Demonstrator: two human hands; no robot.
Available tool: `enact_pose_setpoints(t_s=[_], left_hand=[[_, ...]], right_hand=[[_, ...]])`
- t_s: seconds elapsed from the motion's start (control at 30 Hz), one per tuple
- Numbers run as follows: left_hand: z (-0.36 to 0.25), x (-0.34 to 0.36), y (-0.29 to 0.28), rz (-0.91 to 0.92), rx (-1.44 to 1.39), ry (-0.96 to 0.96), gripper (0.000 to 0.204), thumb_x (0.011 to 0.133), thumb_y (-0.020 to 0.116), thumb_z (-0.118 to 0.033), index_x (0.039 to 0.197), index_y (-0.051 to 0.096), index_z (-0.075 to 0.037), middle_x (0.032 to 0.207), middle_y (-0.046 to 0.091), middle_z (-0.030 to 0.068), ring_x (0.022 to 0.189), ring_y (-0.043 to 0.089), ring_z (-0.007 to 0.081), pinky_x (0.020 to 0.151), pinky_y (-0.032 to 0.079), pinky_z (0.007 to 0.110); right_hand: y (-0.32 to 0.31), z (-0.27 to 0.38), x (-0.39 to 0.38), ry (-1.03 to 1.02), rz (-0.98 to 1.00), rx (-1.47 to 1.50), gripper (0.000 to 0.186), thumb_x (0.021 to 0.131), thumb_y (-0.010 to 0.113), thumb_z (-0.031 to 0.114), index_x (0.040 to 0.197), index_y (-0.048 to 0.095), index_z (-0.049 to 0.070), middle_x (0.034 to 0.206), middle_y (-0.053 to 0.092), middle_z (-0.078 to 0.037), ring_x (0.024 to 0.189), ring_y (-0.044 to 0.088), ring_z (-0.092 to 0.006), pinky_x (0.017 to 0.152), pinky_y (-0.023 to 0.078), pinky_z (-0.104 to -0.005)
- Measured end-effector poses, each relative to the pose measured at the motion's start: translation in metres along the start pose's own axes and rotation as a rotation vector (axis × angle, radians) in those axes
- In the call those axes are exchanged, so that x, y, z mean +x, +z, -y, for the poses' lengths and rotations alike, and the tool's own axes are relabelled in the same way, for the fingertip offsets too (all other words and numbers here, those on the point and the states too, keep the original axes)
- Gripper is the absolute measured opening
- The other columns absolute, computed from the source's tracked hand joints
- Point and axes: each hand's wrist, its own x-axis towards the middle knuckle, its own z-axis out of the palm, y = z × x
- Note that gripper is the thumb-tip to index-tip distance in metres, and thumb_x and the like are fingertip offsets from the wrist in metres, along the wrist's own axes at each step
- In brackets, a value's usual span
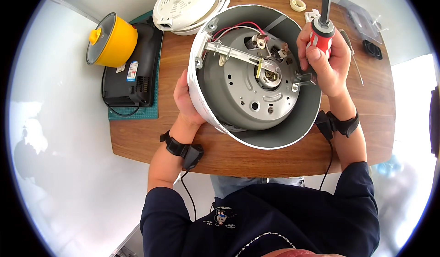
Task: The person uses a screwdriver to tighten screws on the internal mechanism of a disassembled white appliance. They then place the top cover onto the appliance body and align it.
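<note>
A rice cooker body [238, 96] rests tilted on the table, its open underside facing up. Inside are a grey metal bowl-shaped base, a metal bracket [233, 54] across it, and red and white wires [238, 27]. My left hand [185, 102] grips the cooker's outer wall on the left, fingers partly hidden beneath it. At the right rim, my right hand [327, 60] is closed around the red handle of a screwdriver [322, 32]. Its shaft points up and away from the cooker, and the tip is out of the picture.
White round plastic covers [185, 7] lie at the back left. A yellow pot [117, 41] sits on a black appliance [126, 85] over a green mat [154, 108]. Toward the right are a tape roll [298, 5], another screwdriver [355, 60], a clear plastic box [360, 21] and a black object [372, 49].
</note>
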Motion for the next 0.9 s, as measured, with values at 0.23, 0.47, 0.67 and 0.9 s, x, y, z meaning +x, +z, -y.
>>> enact_pose_setpoints(t_s=[0.23, 0.47, 0.67, 0.9], left_hand=[[-0.008, -0.006, -0.004, 0.001, 0.084, 0.081, 0.060, 0.107, 0.041, -0.043, 0.152, 0.047, -0.004, 0.150, 0.055, 0.0192, 0.133, 0.057, 0.0361, 0.112, 0.047, 0.052], [-0.040, -0.008, -0.012, 0.117, 0.115, 0.209, 0.062, 0.105, 0.043, -0.043, 0.152, 0.047, -0.003, 0.151, 0.055, 0.0187, 0.135, 0.056, 0.0358, 0.113, 0.046, 0.051], [-0.055, -0.011, 0.008, 0.277, 0.234, 0.309, 0.064, 0.104, 0.047, -0.040, 0.154, 0.044, 0.000, 0.151, 0.054, 0.0194, 0.135, 0.057, 0.0350, 0.115, 0.044, 0.049], [-0.064, -0.019, 0.003, 0.337, 0.360, 0.383, 0.066, 0.104, 0.047, -0.038, 0.157, 0.039, 0.002, 0.152, 0.053, 0.0202, 0.135, 0.057, 0.0335, 0.115, 0.045, 0.047]], right_hand=[[-0.005, 0.017, 0.007, 0.127, -0.087, -0.152, 0.036, 0.091, 0.083, 0.030, 0.111, 0.069, 0.002, 0.089, 0.065, 0.001, 0.066, 0.056, -0.0034, 0.057, 0.045, -0.0199], [-0.031, 0.056, 0.010, 0.067, -0.082, -0.494, 0.046, 0.089, 0.084, 0.033, 0.117, 0.067, 0.001, 0.087, 0.065, 0.001, 0.069, 0.055, -0.0041, 0.061, 0.043, -0.0195], [-0.024, 0.099, 0.008, 0.139, 0.137, -0.682, 0.039, 0.083, 0.086, 0.021, 0.110, 0.068, -0.001, 0.090, 0.067, -0.003, 0.080, 0.060, -0.0115, 0.071, 0.048, -0.0243], [-0.014, 0.101, 0.003, 0.037, 0.140, -0.834, 0.036, 0.073, 0.085, 0.001, 0.105, 0.070, -0.001, 0.090, 0.069, -0.009, 0.079, 0.063, -0.0178, 0.073, 0.050, -0.0277]])
